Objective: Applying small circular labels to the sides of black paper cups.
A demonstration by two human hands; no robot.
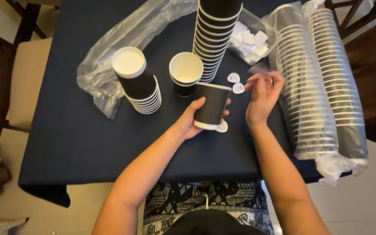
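The left hand (192,119) is gripping a black paper cup (212,105), fingers wrapped around its wall, tilting it just above the counter (75,139). Beside it, the right hand (262,98) is pinching its fingertips together; what they hold is blurred. Two round white stickers (236,83) are lying between the hands. Beyond them, a tall cup stack (214,39) is standing.
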